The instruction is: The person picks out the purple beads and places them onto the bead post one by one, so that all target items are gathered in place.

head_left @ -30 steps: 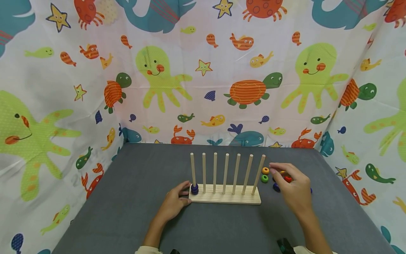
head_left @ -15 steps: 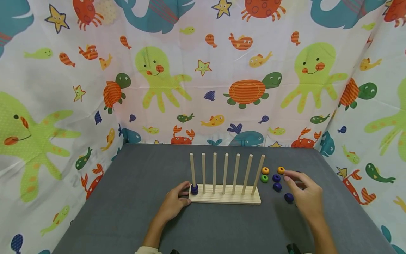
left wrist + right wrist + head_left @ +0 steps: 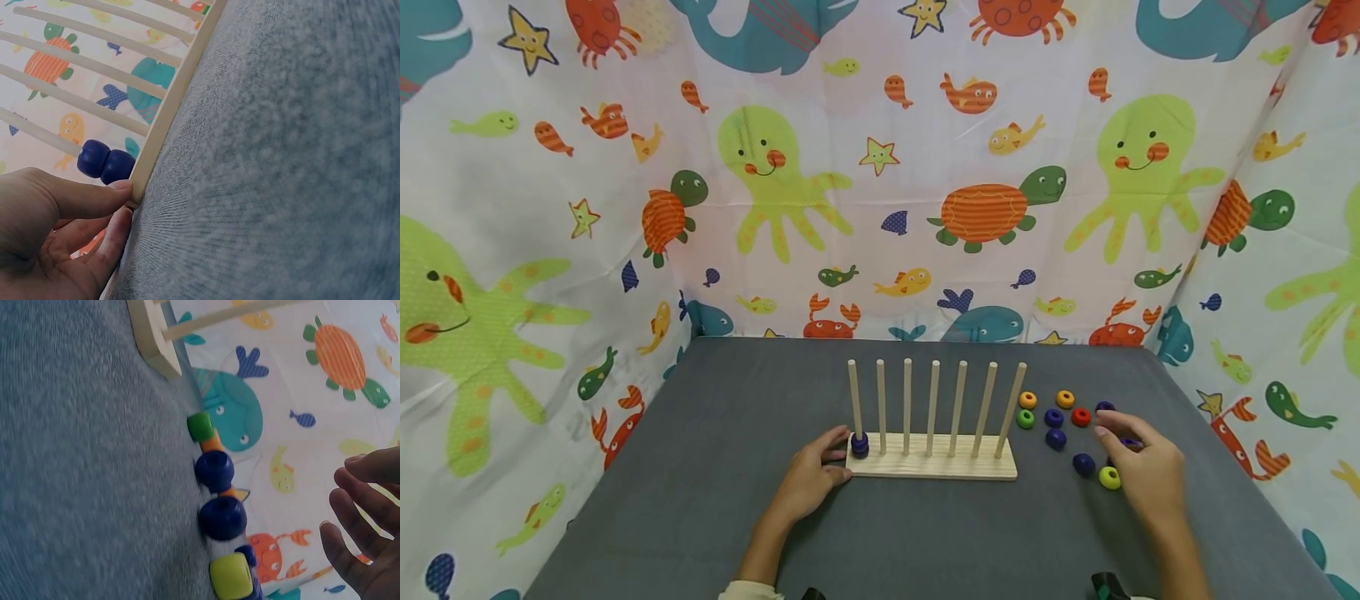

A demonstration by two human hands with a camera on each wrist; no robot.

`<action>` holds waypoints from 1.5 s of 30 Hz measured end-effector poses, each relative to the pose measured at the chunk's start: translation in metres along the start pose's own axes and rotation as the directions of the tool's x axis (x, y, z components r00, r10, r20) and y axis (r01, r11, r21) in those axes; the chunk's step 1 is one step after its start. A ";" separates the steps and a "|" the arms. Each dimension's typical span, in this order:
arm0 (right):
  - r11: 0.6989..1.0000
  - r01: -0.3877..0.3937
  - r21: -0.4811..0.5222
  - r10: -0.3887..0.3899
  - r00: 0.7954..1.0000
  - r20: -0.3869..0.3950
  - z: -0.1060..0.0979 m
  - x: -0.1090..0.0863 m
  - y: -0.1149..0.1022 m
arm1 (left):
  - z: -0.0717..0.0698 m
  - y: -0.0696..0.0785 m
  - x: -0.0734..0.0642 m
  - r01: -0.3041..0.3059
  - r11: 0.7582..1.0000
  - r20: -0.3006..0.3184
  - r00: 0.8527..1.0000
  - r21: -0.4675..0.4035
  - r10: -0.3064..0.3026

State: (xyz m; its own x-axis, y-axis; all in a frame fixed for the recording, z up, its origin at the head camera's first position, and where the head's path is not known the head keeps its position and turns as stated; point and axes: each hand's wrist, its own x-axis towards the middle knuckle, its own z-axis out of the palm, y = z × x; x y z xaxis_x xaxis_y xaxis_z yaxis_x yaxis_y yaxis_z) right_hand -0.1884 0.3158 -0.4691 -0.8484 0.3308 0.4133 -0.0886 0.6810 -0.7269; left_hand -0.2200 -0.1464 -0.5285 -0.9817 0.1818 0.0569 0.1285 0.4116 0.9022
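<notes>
A pale wooden peg stand (image 3: 932, 468) with a row of upright pegs sits mid-table. Two dark blue beads (image 3: 860, 447) are stacked on its leftmost peg. My left hand (image 3: 807, 477) grips the left end of the base; in the left wrist view the thumb (image 3: 100, 199) and fingers pinch its corner beside the blue beads. My right hand (image 3: 1146, 475) hovers over the loose beads with loosely bent fingers and nothing between them. Around it lie a yellow-green bead (image 3: 1109, 478), a red bead (image 3: 1081, 417) and several blue beads, some partly hidden by the hand.
Between the stand and the right hand lie a green bead (image 3: 1026, 419), one orange bead (image 3: 1027, 401) near the last peg and another orange bead (image 3: 1065, 399). The grey tabletop (image 3: 760, 392) meets a sea-animal curtain (image 3: 880, 200) at the back and sides.
My right hand has moved right, away from the stand and across the loose beads, uncovering the red, yellow-green and several blue beads. My left hand has kept its place on the stand.
</notes>
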 end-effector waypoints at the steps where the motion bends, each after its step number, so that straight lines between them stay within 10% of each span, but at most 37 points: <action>1: 1.000 -0.008 -0.001 0.008 1.000 0.005 -0.001 0.000 0.003 | 0.000 0.000 0.000 0.001 1.000 0.001 1.000 -0.001 -0.001; 29: 0.953 -0.266 -0.145 0.285 0.949 0.132 -0.017 0.005 0.048 | -0.001 0.003 -0.002 -0.018 0.998 0.020 1.000 -0.056 0.019; 45: 0.964 -0.149 -0.219 0.189 0.966 0.176 -0.010 0.005 0.072 | 0.000 0.004 -0.003 -0.014 0.997 0.012 1.000 -0.069 0.015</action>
State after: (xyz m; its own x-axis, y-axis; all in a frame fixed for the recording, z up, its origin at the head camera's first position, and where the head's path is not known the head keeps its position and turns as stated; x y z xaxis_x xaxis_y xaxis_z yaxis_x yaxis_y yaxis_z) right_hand -0.1940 0.3732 -0.5133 -0.9283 0.3331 0.1650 0.1553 0.7509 -0.6419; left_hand -0.2170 -0.1454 -0.5249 -0.9778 0.1990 0.0651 0.1323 0.3462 0.9288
